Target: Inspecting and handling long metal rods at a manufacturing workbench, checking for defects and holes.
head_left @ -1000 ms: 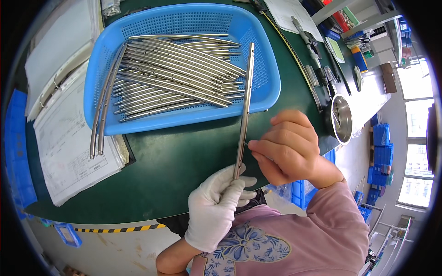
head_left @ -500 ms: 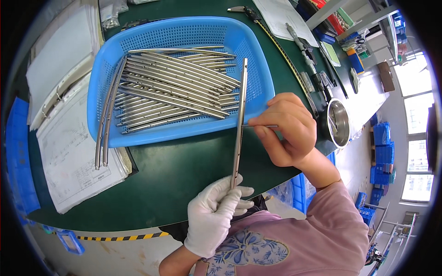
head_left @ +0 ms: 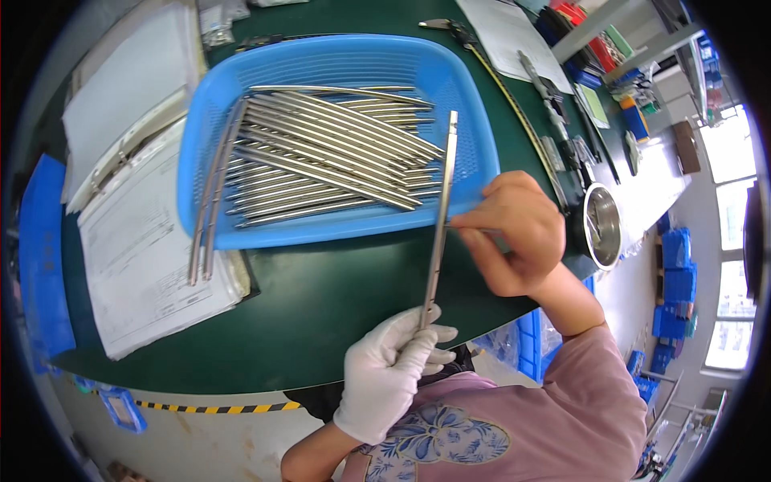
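Observation:
My left hand [head_left: 389,365], in a white glove, is closed around the lower end of a slim metal tube [head_left: 440,217] with small holes along it. The tube stands tilted, its top leaning slightly right, in front of the basket's right end. My bare right hand [head_left: 518,233] pinches a thin metal pin [head_left: 491,230] at the tube's middle. Motion smears that hand, and its fingertips hide whether the pin's tip is inside a hole. Behind is a blue perforated basket [head_left: 321,238] with many similar metal tubes [head_left: 329,153]; two tubes [head_left: 215,193] lean over its left rim.
On the green table [head_left: 313,321], an open ring binder with drawings [head_left: 136,249] lies left. A caliper [head_left: 510,100], a micrometer-like tool [head_left: 550,104] and papers [head_left: 514,40] lie at the back right. A round metal bowl [head_left: 602,226] stands beyond my right hand.
The whole view has shifted, so basket and table sit farther right. My right hand has come closer to the tube, leaving less of the pin showing. My left grip stays the same.

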Tool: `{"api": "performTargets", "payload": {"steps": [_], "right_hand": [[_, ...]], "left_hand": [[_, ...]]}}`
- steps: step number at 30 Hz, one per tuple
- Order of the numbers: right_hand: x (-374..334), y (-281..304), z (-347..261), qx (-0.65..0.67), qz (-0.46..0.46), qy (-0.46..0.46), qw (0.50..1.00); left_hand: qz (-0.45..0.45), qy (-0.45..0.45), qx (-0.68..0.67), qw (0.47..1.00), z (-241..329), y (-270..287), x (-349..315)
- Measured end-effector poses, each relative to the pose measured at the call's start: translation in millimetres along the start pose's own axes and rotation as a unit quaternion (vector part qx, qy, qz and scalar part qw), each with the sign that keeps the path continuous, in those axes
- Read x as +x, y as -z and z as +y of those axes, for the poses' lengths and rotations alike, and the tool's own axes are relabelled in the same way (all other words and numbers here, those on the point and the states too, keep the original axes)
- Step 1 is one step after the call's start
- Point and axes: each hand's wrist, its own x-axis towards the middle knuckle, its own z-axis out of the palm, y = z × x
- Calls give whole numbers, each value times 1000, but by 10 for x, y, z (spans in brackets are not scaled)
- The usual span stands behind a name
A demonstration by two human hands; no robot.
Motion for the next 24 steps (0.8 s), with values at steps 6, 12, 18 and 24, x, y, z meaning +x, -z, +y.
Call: {"api": "performTargets", "payload": {"steps": [6, 12, 18, 24], "right_hand": [[30, 61, 86, 19, 29, -95, 995], [22, -8, 136, 1, 53, -62, 997], [31, -22, 188, -8, 48, -43, 998], [99, -41, 133, -93, 37, 47, 994]], "left_hand": [[1, -18, -9, 1000, -22, 11, -15], [12, -13, 2, 1000, -14, 14, -22], [10, -8, 5, 1000, 3, 21, -8], [2, -17, 9, 1000, 22, 22, -23]]}}
